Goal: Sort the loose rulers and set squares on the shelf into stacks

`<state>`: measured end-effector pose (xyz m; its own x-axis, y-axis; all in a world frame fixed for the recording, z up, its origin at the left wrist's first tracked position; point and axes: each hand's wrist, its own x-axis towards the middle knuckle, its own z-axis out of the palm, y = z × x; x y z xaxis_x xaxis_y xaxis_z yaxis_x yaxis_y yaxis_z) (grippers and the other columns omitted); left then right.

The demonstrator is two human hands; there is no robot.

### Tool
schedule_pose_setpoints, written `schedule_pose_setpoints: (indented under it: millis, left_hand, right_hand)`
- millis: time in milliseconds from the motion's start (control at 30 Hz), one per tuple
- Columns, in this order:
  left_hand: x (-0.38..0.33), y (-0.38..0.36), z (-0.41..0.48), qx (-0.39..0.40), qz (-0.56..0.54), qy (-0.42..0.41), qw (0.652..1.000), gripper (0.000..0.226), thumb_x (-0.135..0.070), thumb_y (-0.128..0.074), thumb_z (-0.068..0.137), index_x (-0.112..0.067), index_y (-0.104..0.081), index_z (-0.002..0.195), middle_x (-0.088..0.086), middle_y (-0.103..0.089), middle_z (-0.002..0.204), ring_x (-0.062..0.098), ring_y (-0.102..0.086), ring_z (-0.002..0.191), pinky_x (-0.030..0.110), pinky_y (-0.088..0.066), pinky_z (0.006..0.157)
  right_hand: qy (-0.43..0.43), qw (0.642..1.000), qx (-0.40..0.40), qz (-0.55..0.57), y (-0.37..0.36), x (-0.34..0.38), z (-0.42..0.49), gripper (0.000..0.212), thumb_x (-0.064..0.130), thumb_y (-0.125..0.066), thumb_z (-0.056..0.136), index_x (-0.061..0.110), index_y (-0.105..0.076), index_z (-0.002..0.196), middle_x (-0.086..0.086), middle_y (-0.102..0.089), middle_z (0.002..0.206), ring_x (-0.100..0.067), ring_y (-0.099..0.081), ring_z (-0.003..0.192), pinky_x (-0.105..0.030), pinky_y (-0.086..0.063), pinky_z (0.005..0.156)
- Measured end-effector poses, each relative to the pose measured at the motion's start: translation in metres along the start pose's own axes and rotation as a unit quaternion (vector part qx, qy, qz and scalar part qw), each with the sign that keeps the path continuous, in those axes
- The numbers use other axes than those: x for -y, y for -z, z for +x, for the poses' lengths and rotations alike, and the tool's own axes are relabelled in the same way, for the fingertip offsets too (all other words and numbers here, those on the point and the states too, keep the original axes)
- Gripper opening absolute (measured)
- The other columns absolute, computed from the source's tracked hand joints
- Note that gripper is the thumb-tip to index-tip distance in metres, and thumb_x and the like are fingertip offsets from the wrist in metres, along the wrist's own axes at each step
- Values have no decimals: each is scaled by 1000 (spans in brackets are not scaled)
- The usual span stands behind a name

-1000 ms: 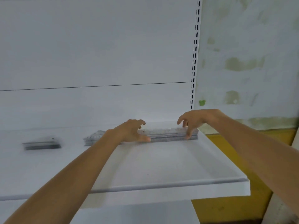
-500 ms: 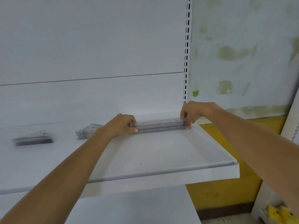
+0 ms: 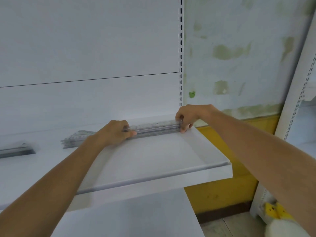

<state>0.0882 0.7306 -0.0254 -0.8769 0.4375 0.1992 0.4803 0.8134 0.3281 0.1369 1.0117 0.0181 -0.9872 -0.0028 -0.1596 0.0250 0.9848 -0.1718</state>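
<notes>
Both hands are on a bundle of clear rulers (image 3: 154, 128) at the back right of the white shelf (image 3: 153, 156). The left hand (image 3: 116, 132) curls round the bundle's left end, the right hand (image 3: 187, 118) pinches its right end, fingers on top and thumb below. A second stack of rulers (image 3: 77, 138) lies just to the left, partly behind the left wrist. Further left there's another stack (image 3: 16, 152), too blurry to make out.

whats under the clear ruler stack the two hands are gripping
Only white shelf shows below the ruler stack. The left hand and right hand cover its ends, so what lies under those is hidden; whether it touches the shelf is unclear.
</notes>
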Motion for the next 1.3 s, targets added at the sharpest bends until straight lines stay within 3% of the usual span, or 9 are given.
schedule_pose_setpoints:
  millis: [100,233,367,467,633,733,867,1033,1300]
  left_hand:
    - [-3,3,1,3,-71,37,997,63,-61,-55,79,-19,-47,125,0,-53,118,19,-51,105,27,-37,80]
    - [-1,3,-3,-8,-65,12,998,58,-53,-55,84,-19,-47,130,5,-53,127,18,-51,108,26,-36,85]
    - [-3,4,-5,-14,-47,-20,999,40,-39,-59,87,-14,-58,118,5,-60,116,14,-51,94,23,-36,81]
    - [-4,1,-6,-33,-74,-13,997,36,-32,-63,85,-12,-61,115,4,-61,113,13,-50,89,23,-35,80]
    - [-5,-1,-4,-42,-81,-10,996,36,-28,-66,84,-10,-62,115,7,-62,113,13,-51,89,23,-35,80]
    - [-4,2,-2,-36,-73,-8,997,38,-29,-67,82,-10,-63,115,6,-62,113,13,-51,89,23,-35,80]
    - [-2,4,-2,-20,-61,-7,998,48,-38,-68,80,-17,-57,122,5,-59,120,14,-51,99,23,-35,84]
    - [2,8,-11,-41,-82,1,996,65,-52,-62,79,-23,-43,134,-1,-51,134,19,-46,122,26,-33,90]
    - [29,30,-41,-148,-71,27,986,47,-42,-50,91,-13,-51,128,4,-52,133,21,-46,123,30,-34,97]
  right_hand:
    - [1,993,37,113,0,-10,-8,85,28,-80,71,28,-33,141,-3,-47,132,-13,-63,89,-20,-51,74]
    - [18,987,5,160,0,-22,-18,66,32,-75,75,27,-46,134,-1,-46,136,-18,-49,119,-25,-49,82]
    - [41,981,-32,186,-5,-21,-17,46,33,-72,79,29,-58,122,6,-56,119,-12,-51,113,-24,-45,84]
    - [61,972,-54,221,-13,-20,-14,34,28,-71,80,27,-63,113,13,-58,90,-8,-55,92,-17,-44,71]
    - [73,958,-69,269,-20,-22,-8,34,17,-73,79,17,-65,112,-8,-62,102,-20,-62,94,-22,-54,74]
    - [65,964,-64,248,-17,-19,-7,34,17,-73,79,17,-65,113,-7,-63,104,-19,-63,95,-25,-55,76]
    - [59,972,-65,220,-14,-15,-12,36,22,-72,80,16,-64,115,7,-58,84,-9,-60,80,-19,-49,70]
    - [44,979,-85,181,-15,-6,-17,61,36,-74,75,28,-49,130,0,-52,128,-16,-46,122,-36,-35,107]
    - [117,959,-199,164,-24,48,-17,59,41,-69,79,24,-47,132,-1,-50,132,-14,-44,124,-24,-32,98]
